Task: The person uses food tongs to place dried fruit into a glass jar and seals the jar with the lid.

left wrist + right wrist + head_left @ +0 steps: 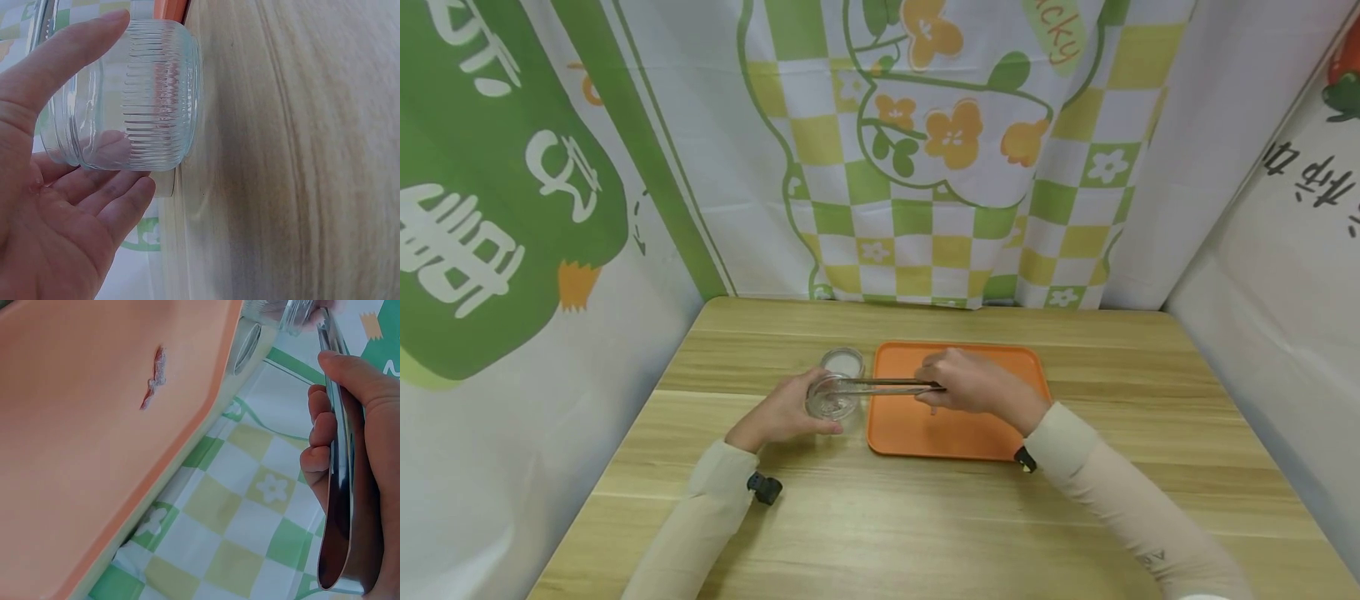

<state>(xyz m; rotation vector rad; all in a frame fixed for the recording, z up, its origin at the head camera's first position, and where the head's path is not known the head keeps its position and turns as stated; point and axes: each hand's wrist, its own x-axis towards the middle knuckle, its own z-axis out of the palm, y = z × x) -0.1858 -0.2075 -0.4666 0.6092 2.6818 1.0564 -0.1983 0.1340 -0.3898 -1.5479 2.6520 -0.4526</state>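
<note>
On the wood-grain table, my left hand holds a ribbed clear glass jar, its thumb on one side and fingers on the other. In the left wrist view the jar stands upright; its contents are hard to make out through the glass. My right hand grips metal tongs above the orange tray. Pointing left, the tips of the tongs are over the jar's mouth; I cannot tell whether they hold anything. A small, thin, wrinkled piece, whitish with reddish edges, lies on the tray.
Just behind the jar lies a round lid, close to the tray's left edge. A patterned curtain hangs along the table's back edge, with printed cloth at both sides. Bare wooden tabletop stretches in front of the tray.
</note>
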